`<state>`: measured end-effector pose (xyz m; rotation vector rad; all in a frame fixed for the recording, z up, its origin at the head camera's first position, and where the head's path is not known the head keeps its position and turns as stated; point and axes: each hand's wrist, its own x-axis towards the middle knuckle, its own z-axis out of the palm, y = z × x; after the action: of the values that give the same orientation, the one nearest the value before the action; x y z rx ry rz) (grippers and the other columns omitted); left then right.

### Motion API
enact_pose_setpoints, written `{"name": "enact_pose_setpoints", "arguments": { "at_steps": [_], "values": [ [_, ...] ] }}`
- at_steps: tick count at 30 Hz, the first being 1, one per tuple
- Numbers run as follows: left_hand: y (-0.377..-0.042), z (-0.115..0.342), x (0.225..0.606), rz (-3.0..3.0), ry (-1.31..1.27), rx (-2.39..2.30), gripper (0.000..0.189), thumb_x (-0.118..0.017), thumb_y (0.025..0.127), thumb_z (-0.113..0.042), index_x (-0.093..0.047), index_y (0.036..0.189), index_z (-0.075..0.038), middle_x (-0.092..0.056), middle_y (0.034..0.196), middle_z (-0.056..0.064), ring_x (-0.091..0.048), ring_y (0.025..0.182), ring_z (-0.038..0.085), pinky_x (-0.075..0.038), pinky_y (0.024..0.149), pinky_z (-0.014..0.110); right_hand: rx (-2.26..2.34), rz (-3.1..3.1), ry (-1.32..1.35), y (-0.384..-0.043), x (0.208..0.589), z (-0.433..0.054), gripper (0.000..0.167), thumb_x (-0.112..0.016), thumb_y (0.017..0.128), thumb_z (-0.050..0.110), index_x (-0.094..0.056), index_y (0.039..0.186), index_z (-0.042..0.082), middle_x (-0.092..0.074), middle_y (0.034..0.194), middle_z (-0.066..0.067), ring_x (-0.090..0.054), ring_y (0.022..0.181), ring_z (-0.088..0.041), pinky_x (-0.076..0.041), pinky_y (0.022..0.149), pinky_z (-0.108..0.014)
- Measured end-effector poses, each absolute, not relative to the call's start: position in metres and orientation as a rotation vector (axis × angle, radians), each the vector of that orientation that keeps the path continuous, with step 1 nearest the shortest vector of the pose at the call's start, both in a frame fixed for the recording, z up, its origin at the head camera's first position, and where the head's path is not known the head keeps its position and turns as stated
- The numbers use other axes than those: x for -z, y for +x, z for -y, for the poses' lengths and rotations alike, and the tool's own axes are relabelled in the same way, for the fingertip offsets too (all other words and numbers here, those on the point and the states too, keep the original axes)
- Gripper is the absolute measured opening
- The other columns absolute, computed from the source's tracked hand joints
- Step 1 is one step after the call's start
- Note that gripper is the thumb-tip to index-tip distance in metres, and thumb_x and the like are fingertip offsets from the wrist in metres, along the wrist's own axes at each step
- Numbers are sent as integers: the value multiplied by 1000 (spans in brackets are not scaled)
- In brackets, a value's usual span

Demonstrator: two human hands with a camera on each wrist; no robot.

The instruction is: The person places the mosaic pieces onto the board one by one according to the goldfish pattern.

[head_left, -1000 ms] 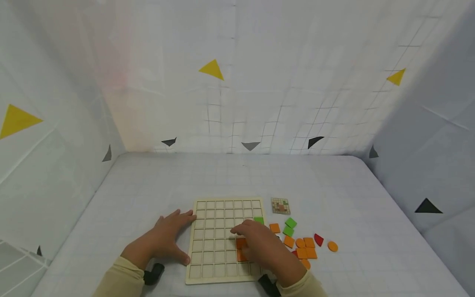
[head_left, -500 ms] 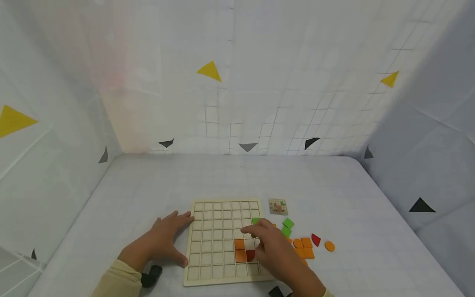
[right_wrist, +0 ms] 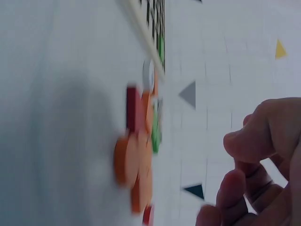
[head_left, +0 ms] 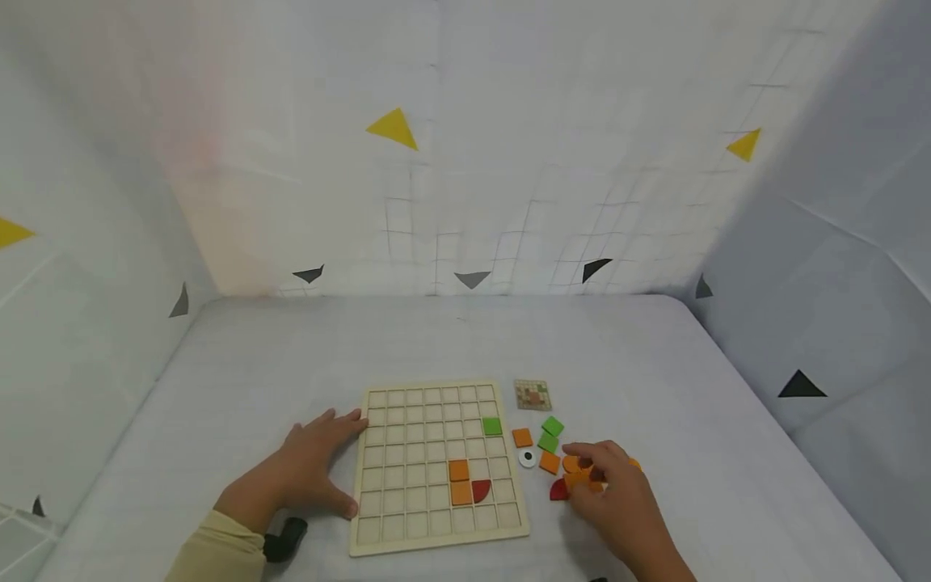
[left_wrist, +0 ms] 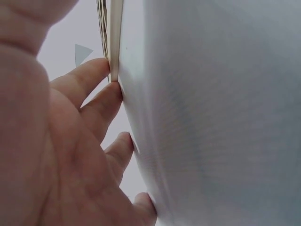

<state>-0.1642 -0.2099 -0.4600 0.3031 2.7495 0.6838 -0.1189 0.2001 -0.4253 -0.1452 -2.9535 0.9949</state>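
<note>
Grid board (head_left: 407, 455) lies on the table (head_left: 349, 339) — the left hand (head_left: 309, 466), fingers spread wide, just touches its left edge. Orange squares (head_left: 461, 492), a red piece (head_left: 481, 491) and a green square (head_left: 492, 426) sit on its right half. The right hand (head_left: 621, 497) — fingers bent a bit, holding nothing — is over loose pieces (head_left: 549, 462).

Pale gridded board (head_left: 416, 474) flat on desk (head_left: 320, 339). Orange squares (head_left: 461, 493), two, in adjoining cells; red quarter-round (head_left: 481, 491) right of nearer one. Green square (head_left: 492, 426) farther up, right-hand column. Beside board, loose: orange pieces (head_left: 549, 461), green pair (head_left: 552, 426), white disc (head_left: 527, 459), black-centred.
</note>
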Motion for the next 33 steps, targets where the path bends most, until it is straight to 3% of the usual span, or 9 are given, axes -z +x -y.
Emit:
{"name": "enact_pose_setpoints", "arguments": {
  "at_steps": [8,15,22,29,33],
  "values": [
    [-163,213,459,-2761,312,-682,130,-95,42,-62,-44,155,-22,-35,165,4,-21,154,45,-8,117,78,-1012,3049,-478,-117,442,-239,51,-75,83,14,-64,132,8,-65,117,-12,-57,96,-24,-60,75,-35],
    [-164,216,461,-2768,330,-688,129,-93,43,-65,-44,155,-22,-36,165,3,-21,154,44,-9,116,79,-1053,3057,-489,-119,451,-244,53,-81,80,16,-64,129,6,-67,122,-12,-58,97,-23,-62,79,-37],
    [-166,214,465,-2772,356,-699,129,-93,42,-65,-45,154,-22,-37,164,2,-22,154,44,-9,115,80,-996,3113,-394,-126,460,-244,52,-79,81,16,-65,130,10,-68,127,-8,-59,104,-23,-59,91,-47],
    [-165,212,461,-2775,340,-707,128,-95,42,-62,-46,153,-21,-37,164,2,-22,154,44,-8,116,79,-927,3140,-356,-129,458,-240,46,-79,81,8,-69,126,8,-67,117,-6,-60,101,-22,-58,95,-51],
    [-165,211,462,-2770,318,-711,128,-95,41,-62,-46,153,-22,-37,164,2,-21,154,44,-7,116,79,-897,3180,-345,-130,456,-241,37,-79,81,9,-74,118,8,-60,98,-5,-56,90,-20,-59,79,-37]
  ]
}}
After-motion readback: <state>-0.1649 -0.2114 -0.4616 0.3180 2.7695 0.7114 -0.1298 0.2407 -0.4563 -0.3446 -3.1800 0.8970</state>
